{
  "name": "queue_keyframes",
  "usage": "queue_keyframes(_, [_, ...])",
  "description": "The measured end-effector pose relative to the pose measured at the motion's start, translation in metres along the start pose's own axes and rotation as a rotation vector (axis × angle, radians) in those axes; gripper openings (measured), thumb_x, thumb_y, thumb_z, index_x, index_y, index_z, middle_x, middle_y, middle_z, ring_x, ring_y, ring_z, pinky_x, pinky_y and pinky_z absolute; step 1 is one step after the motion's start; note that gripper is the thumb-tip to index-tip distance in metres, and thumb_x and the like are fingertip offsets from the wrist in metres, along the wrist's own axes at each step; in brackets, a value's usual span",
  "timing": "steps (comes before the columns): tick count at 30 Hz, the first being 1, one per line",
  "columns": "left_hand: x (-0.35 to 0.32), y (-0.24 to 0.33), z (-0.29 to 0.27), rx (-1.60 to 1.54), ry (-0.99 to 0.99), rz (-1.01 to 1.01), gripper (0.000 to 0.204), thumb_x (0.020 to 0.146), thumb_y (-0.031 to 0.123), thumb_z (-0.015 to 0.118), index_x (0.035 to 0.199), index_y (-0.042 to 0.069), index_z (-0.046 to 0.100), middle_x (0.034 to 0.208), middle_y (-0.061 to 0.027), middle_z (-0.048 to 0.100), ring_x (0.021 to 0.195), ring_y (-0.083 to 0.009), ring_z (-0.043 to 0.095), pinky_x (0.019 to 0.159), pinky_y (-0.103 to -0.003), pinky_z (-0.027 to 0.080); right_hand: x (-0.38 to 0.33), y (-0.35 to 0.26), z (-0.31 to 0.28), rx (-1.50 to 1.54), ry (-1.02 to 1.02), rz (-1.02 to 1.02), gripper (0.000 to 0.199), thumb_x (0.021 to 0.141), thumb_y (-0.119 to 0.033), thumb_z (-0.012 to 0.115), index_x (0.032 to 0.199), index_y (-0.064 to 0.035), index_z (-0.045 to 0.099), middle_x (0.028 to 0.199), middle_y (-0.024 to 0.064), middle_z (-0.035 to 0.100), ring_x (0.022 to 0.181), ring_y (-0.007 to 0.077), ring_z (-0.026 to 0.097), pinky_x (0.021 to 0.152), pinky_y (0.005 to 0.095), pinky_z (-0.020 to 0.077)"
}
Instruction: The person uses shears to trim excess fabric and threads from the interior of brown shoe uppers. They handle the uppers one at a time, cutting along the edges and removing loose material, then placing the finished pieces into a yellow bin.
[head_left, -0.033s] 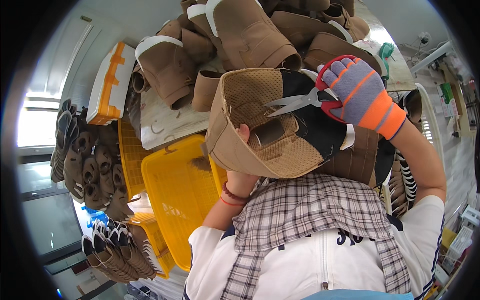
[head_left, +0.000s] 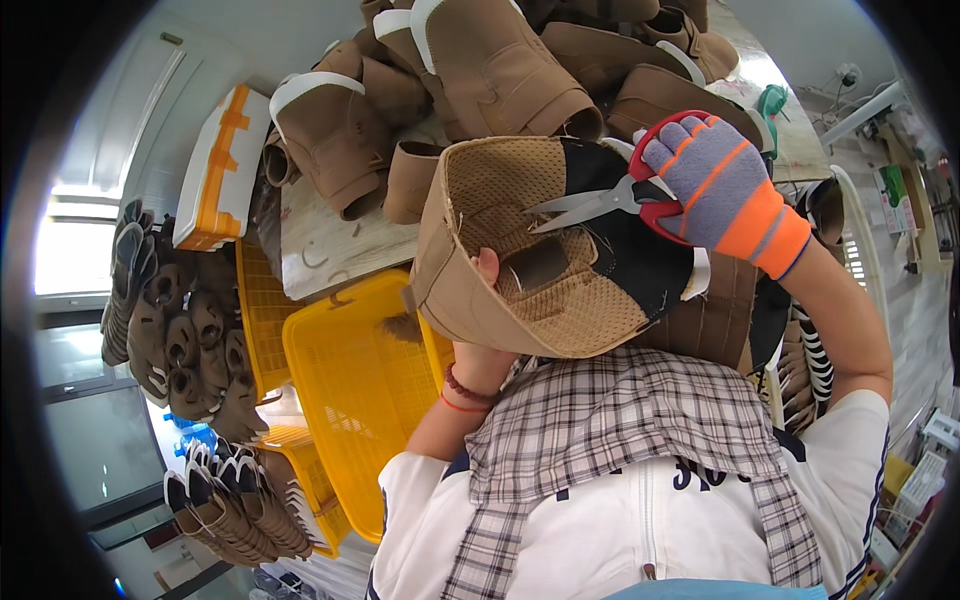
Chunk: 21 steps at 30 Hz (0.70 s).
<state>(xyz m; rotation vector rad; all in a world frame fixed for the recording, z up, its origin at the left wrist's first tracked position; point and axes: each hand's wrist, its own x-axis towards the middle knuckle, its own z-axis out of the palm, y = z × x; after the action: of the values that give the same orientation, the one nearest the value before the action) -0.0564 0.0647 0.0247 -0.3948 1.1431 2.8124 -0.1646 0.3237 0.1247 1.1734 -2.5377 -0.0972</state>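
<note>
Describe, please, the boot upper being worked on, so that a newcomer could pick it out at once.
Start at the heap of tan boot uppers on the table. Just below it, the left hand holds one boot upper open. It alone shows its mesh lining, with scissors over it.

The right hand [head_left: 715,185], in a grey and orange knit glove, is raised with its fingers curled shut through a handle, forearm bare down to the elbow. The left hand [head_left: 487,270] is mostly hidden, only a fingertip showing; its bent wrist wears red bands.
</note>
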Motion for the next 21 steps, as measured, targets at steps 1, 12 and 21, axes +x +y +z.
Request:
queue_keyframes(1, [0.0,0.001,0.001,0.035,-0.017,0.008,0.037,0.094,0.029,0.061,0.119,0.004,0.052,0.112,-0.0077,0.059,0.101,-0.017,0.058,0.086,-0.031,0.05,0.0,-0.001,-0.001,-0.007,-0.012,0.001,0.045,0.069,-0.038,0.075,0.101,-0.0089,0.062,0.096,0.0076,0.061,0.092,0.0228,0.06,0.083,0.035,0.0471])
queue_keyframes(12, [0.002,0.0,0.004,0.015,-0.016,0.019,0.045,0.094,0.033,0.06,0.126,0.004,0.048,0.118,-0.0101,0.057,0.104,-0.0202,0.059,0.088,-0.032,0.051,-0.012,0.006,-0.004,-0.036,0.184,0.041,0.051,0.065,-0.034,0.077,0.105,-0.0081,0.061,0.084,0.0044,0.063,0.079,0.0238,0.062,0.07,0.0341,0.0496])
queue_keyframes(21, [0.01,0.015,0.002,-0.266,-0.213,-0.05,0.049,0.094,0.029,0.057,0.13,-0.001,0.044,0.127,-0.0185,0.055,0.114,-0.033,0.057,0.096,-0.05,0.05,-0.017,0.033,0.007,0.064,0.077,0.133,0.043,0.061,-0.024,0.077,0.097,-0.0064,0.061,0.089,0.0103,0.062,0.082,0.0288,0.059,0.074,0.0381,0.0484])
